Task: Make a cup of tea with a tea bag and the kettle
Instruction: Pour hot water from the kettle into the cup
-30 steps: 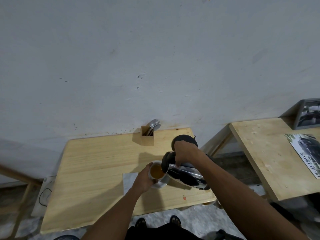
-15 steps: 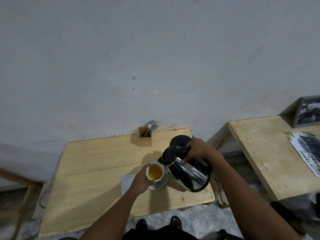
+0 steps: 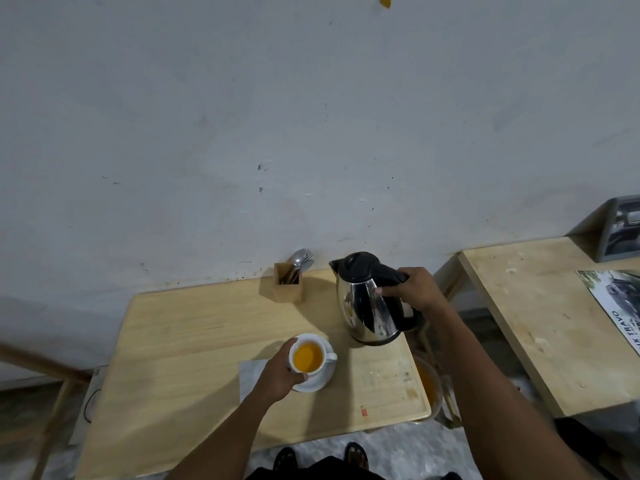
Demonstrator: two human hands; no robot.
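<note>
A white cup full of amber tea stands on a white saucer near the front middle of the wooden table. My left hand wraps around the cup's left side. No tea bag is visible. The steel kettle with a black lid stands upright at the table's back right, above and right of the cup. My right hand grips its black handle.
A wooden holder with spoons stands against the wall at the back. A white napkin lies under the saucer's left side. A second wooden table with a printed sheet is on the right. A bin with orange contents sits between the tables.
The kettle was tilted over the cup, pouring; my right hand has swung it upright and moved it back and right. My left hand has stayed on the cup.
</note>
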